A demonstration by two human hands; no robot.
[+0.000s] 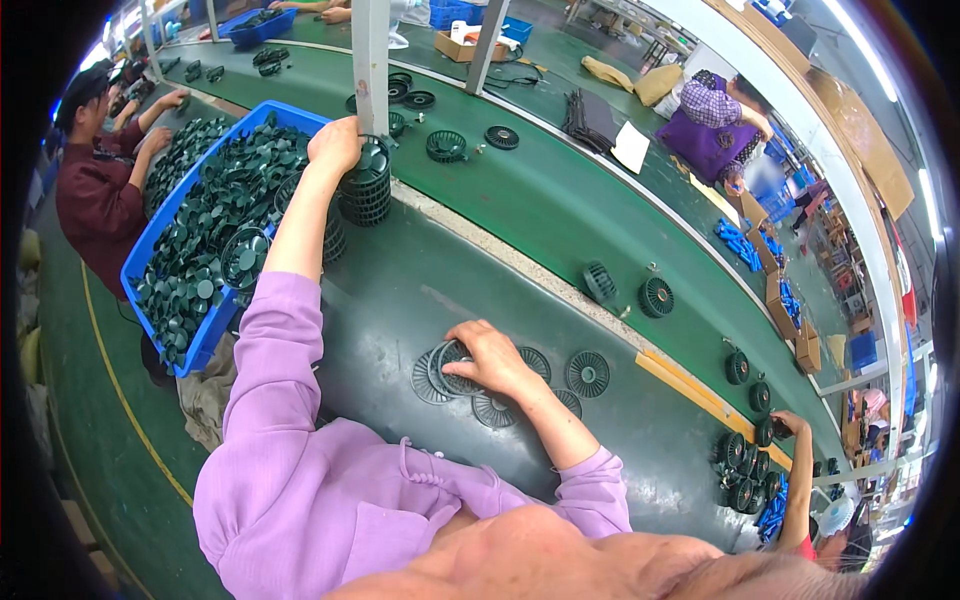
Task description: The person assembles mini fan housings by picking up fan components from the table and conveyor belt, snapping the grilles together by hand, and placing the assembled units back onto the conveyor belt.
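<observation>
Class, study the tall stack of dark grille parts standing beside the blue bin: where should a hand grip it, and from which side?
Probably from above: the stack of grille parts stands upright as a ribbed column, so spread fingers over the round top piece and press down on its rim, as the left hand does now. The blue bin crowds one side, making a side approach awkward.

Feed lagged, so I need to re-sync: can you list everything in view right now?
Stack of round grille parts: one stack, dark green, beside the bin.
Flat grille discs: several, dark, spread on the table.
Bin: one, blue, full of dark green parts, far left.
Conveyor belt: one, green, carrying scattered round parts.
Cardboard box: one, brown, far side.
Co-workers: several, around the belt.
Left hand: on top of the stack.
Right hand: resting on the flat discs.
</observation>
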